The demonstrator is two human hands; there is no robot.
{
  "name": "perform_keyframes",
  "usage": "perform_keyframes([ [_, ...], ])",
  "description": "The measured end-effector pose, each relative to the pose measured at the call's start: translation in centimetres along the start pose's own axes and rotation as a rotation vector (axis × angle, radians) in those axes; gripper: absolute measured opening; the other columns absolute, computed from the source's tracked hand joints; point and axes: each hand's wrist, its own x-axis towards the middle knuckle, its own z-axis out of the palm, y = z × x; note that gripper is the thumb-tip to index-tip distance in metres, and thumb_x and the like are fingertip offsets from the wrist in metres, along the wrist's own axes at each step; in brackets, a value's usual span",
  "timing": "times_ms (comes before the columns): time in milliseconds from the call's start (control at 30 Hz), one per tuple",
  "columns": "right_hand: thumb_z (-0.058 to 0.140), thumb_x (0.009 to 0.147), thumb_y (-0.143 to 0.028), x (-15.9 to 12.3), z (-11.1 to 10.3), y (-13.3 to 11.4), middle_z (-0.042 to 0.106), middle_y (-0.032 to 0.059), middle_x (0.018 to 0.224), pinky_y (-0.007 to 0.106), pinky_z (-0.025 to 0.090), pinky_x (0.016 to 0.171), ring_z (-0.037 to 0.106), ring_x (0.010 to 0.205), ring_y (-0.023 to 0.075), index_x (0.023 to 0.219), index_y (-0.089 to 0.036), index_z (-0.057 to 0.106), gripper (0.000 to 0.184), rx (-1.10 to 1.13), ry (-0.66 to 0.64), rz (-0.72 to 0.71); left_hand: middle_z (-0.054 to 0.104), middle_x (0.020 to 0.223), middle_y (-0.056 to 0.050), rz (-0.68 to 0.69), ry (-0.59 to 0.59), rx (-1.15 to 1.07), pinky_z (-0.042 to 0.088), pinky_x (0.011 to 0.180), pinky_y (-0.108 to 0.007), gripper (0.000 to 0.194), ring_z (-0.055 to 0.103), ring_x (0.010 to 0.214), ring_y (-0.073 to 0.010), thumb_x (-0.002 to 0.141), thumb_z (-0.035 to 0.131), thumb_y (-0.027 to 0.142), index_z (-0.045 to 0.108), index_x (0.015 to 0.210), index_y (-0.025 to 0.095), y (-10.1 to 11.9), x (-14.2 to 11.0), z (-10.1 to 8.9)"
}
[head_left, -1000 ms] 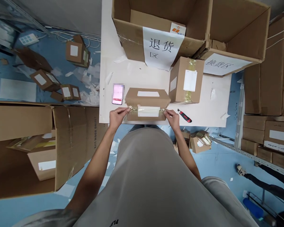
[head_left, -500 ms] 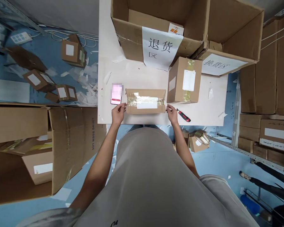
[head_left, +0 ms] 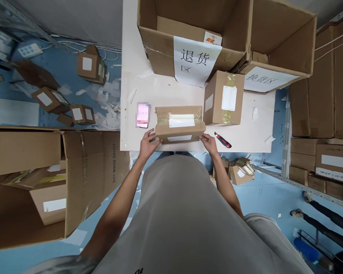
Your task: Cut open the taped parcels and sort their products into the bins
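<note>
A long cardboard box, taped across and with white labels on its top and near side, is tilted on the white table in front of me. My left hand grips its near left corner, thumb and fingers on the carton. At the near right corner, my right hand holds it the same way. Just right of that hand lies a red and black utility knife. Left of the carton is a phone with a blurred pink screen. A taller taped box stands behind my right hand.
Two big open cartons with paper signs, the left one and the right one, stand at the table's back. Another large open carton is at left. Boxes fill a rack at right. A person's legs show at lower right.
The long box has been tipped so its near side with a second label now shows. My hands have moved from its two ends to its near lower corners.
</note>
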Motion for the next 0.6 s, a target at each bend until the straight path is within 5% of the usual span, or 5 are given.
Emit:
perform_keyframes([
  [200,0.079,0.09,-0.074,1.5,-0.8,-1.1,0.088,0.0169,0.131,0.05,0.063,0.114,0.081,0.122,0.0346,0.12,-0.017,0.09,0.066,0.065,0.103,-0.047,0.073,0.155,-0.018,0.038,0.064,-0.062,0.067,0.117,-0.053,0.057,0.071,0.145,-0.0384,0.083,0.093,0.068,0.089,0.112,0.019,1.3,1.8,-0.1],
  [600,0.063,0.092,-0.093,5.8,2.0,-1.9,0.083,0.0086,0.096,0.04,0.064,0.092,0.074,0.097,0.0263,0.1,-0.021,0.081,0.074,0.04,0.121,-0.04,0.084,0.102,-0.01,-0.104,0.091,-0.061,0.061,0.104,-0.039,0.043,0.078,0.106,-0.0284,0.098,0.071,0.062,0.079,0.096,0.02,1.7,5.2,2.6],
])
